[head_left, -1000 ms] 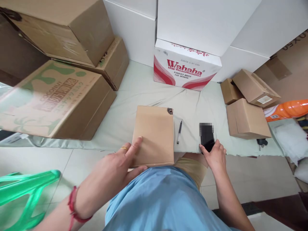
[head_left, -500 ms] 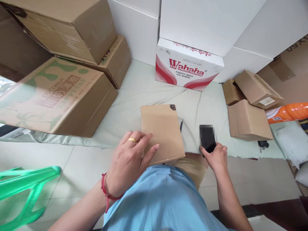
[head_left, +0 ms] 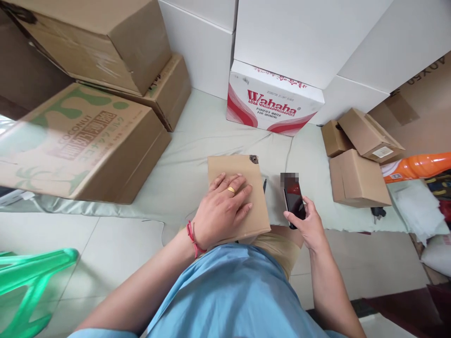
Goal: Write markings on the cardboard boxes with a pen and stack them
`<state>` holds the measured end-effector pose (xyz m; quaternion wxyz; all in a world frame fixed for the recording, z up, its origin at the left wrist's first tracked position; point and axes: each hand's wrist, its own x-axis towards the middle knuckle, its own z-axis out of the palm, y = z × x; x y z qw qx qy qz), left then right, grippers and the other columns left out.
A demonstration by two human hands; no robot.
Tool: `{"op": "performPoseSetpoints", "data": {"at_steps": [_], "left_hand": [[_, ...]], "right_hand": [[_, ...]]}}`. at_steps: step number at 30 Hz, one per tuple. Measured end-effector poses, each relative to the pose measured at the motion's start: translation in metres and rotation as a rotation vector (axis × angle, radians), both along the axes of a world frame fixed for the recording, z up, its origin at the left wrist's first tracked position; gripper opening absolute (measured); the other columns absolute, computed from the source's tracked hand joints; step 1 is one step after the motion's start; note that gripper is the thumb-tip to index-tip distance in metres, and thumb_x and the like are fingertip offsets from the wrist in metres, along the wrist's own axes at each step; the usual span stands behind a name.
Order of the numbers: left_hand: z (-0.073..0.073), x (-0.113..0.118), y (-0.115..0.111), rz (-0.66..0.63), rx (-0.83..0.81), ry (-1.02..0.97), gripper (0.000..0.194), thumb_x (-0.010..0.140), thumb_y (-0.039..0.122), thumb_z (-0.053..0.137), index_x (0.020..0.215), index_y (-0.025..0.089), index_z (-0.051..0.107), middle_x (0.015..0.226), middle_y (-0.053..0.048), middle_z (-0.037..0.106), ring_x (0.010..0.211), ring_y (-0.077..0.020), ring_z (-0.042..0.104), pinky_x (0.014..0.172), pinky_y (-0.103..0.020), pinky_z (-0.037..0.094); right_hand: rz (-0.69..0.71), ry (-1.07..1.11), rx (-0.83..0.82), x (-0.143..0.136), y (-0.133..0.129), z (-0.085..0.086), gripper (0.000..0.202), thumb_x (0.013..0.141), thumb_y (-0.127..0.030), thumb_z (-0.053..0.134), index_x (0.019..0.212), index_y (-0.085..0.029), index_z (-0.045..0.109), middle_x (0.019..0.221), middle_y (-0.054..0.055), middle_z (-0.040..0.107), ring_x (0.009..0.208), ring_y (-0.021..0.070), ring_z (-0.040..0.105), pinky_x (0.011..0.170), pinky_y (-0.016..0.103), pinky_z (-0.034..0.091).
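Brown cardboard forms the flat-topped box (head_left: 259, 213) at the front centre of the table (head_left: 197, 136); its near edge reaches past the table's front edge, close to the blue shirt (head_left: 229, 291). I see the left hand (head_left: 225, 206) open, palm down on the box top, fingers slightly spread, leaving the dark-marked far right corner uncovered. Beside the box's right edge, a pen (head_left: 265, 186) shows only in part. Farther right, the right hand (head_left: 310, 223) grips a black phone (head_left: 295, 201), thumb on one side and fingers on the other; I cannot tell whether the phone touches the table. A narrow strip of pale cloth separates box from phone. Behind both, a wider stretch runs to the white water carton (head_left: 275, 105) at the wall. To the left, I count a broad gap before the coconut carton (head_left: 120, 150); to the right, a smaller gap ends at the stacked small boxes (head_left: 361, 180), beside an orange bottle (head_left: 419, 166).
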<state>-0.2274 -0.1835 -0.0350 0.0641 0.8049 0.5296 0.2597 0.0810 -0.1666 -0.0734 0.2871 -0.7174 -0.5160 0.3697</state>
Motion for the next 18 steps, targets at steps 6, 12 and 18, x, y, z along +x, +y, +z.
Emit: {"op": "performPoseSetpoints", "data": {"at_steps": [6, 12, 18], "left_hand": [[-0.01, -0.001, 0.001, 0.022, 0.025, -0.114, 0.036, 0.108, 0.024, 0.05, 0.134, 0.014, 0.073, 0.144, -0.018, 0.073, 0.14, -0.0328, 0.066, 0.128, -0.063, 0.045], [-0.017, -0.005, 0.003, 0.041, 0.07, -0.209, 0.033, 0.106, 0.02, 0.053, 0.132, 0.016, 0.073, 0.14, -0.015, 0.075, 0.136, -0.0302, 0.069, 0.127, -0.058, 0.05], [-0.017, -0.005, 0.002, 0.023, 0.044, -0.201, 0.039, 0.105, 0.02, 0.051, 0.138, 0.015, 0.071, 0.143, -0.016, 0.073, 0.139, -0.032, 0.067, 0.13, -0.059, 0.046]], "right_hand": [[0.116, 0.028, 0.219, -0.066, -0.012, 0.044, 0.104, 0.072, -0.057, 0.092, 0.159, -0.022, 0.047, 0.147, 0.017, 0.067, 0.136, 0.0337, 0.065, 0.118, 0.052, 0.051], [0.128, -0.129, 0.391, -0.123, -0.025, 0.063, 0.097, 0.076, -0.056, 0.087, 0.157, -0.021, 0.047, 0.146, 0.017, 0.066, 0.137, 0.0358, 0.064, 0.115, 0.055, 0.054], [0.115, -0.164, 0.464, -0.147, -0.026, 0.058, 0.098, 0.08, -0.06, 0.084, 0.159, -0.019, 0.043, 0.147, 0.02, 0.063, 0.135, 0.0355, 0.065, 0.108, 0.053, 0.059]]}}
